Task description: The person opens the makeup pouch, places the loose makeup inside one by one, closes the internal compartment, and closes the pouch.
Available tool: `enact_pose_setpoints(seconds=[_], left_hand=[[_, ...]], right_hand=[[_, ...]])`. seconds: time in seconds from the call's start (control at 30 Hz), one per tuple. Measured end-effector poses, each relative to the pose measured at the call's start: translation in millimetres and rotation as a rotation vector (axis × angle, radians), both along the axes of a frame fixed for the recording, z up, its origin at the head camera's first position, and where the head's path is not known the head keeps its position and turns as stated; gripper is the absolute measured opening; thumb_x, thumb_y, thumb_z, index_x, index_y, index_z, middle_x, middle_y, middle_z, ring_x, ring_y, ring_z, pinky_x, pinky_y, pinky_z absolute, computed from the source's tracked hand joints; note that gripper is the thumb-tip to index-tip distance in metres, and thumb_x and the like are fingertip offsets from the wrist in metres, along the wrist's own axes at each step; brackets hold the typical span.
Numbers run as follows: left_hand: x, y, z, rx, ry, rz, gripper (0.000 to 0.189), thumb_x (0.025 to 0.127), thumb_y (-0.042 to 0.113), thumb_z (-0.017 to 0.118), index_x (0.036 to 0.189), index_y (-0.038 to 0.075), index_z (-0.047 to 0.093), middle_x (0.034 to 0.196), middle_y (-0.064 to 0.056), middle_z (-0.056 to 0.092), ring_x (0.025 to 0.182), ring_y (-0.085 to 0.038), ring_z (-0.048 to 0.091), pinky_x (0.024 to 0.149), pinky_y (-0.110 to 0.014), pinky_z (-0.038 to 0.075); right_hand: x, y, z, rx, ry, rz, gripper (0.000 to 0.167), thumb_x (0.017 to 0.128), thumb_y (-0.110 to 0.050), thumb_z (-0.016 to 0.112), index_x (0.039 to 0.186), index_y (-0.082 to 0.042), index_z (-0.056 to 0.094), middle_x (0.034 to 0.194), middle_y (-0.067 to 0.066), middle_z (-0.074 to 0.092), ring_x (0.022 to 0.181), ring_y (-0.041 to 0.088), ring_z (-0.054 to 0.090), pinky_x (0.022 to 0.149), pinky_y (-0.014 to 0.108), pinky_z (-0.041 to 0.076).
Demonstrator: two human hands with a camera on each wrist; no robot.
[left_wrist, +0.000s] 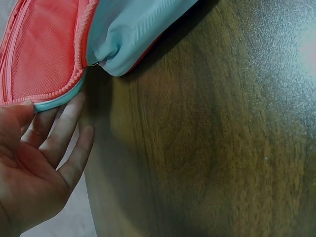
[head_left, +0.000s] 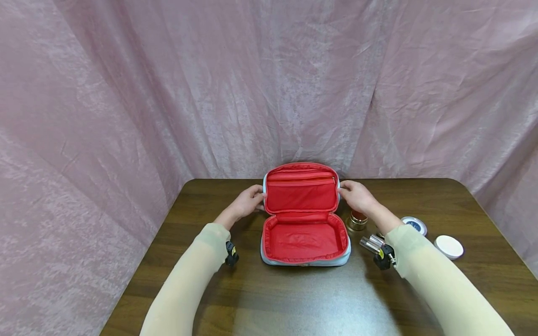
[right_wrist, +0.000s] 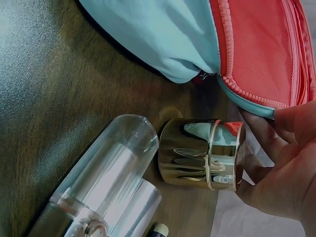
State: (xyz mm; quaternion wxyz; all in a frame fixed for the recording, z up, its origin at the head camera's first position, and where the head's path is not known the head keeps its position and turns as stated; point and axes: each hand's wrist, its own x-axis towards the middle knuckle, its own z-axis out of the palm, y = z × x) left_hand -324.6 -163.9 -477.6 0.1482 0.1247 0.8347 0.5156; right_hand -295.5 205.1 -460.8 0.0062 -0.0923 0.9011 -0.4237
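A light blue cosmetic bag point(head_left: 269, 262) with a red lining lies unzipped on the table, its bottom compartment point(head_left: 307, 240) bare inside. Its lid point(head_left: 300, 198) stands raised at the back, showing a zipped mesh pocket. My left hand point(head_left: 249, 201) pinches the lid's left edge; in the left wrist view the thumb of that hand point(left_wrist: 34, 173) lies on the front and fingers go behind. At the opposite edge, my right hand point(head_left: 357, 195) pinches the lid the same way. Close below that hand point(right_wrist: 284, 168) stands a shiny gold jar point(right_wrist: 187, 153), partly behind it in the head view.
Right of the bag lie a clear-capped tube point(right_wrist: 111, 168) and a silver tube point(right_wrist: 136, 210) side by side. Farther right are a round case with a dark blue label point(head_left: 415, 225) and a white round case point(head_left: 449, 246). A pink curtain point(head_left: 252, 93) hangs behind the table.
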Motion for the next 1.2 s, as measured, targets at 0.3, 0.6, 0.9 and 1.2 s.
enact_pose_setpoints(seconds=[0.3,0.6,0.9,1.2], left_hand=[[-0.8,-3.0,-2.3,-0.015,0.012,-0.01,0.029,0.111,0.024,0.048,0.133,0.005,0.053,0.111,-0.013,0.071,0.095,-0.026,0.073,0.092,-0.051,0.053],[-1.1,-3.6,-5.2,0.025,0.006,-0.002,0.027,0.11,0.02,0.049,0.132,0.004,0.054,0.108,-0.011,0.069,0.093,-0.024,0.072,0.09,-0.05,0.054],[-0.2,-1.6,-6.5,0.065,-0.002,0.001,0.025,0.11,0.017,0.049,0.13,0.002,0.053,0.105,-0.011,0.068,0.092,-0.025,0.072,0.094,-0.055,0.052],[2.0,-2.9,-6.2,0.094,-0.005,0.007,0.027,0.11,0.016,0.049,0.133,0.001,0.053,0.105,-0.013,0.069,0.092,-0.026,0.071,0.098,-0.058,0.05]], right_hand=[[0.9,0.1,0.7,-0.005,-0.008,0.008,0.022,0.105,-0.01,0.052,0.114,0.007,0.065,0.097,0.018,0.062,0.093,0.03,0.054,0.082,0.039,0.043],[6.4,1.1,7.2,0.001,-0.018,0.006,0.032,0.106,-0.011,0.049,0.128,0.009,0.06,0.122,0.027,0.063,0.113,0.038,0.057,0.1,0.051,0.044],[17.4,17.4,21.6,0.088,0.037,0.005,0.038,0.106,-0.012,0.049,0.138,0.008,0.055,0.136,0.031,0.057,0.125,0.045,0.054,0.105,0.059,0.042],[31.8,39.6,45.9,0.172,0.118,0.005,0.039,0.107,-0.021,0.051,0.14,-0.001,0.057,0.133,0.024,0.062,0.126,0.044,0.055,0.104,0.06,0.041]])
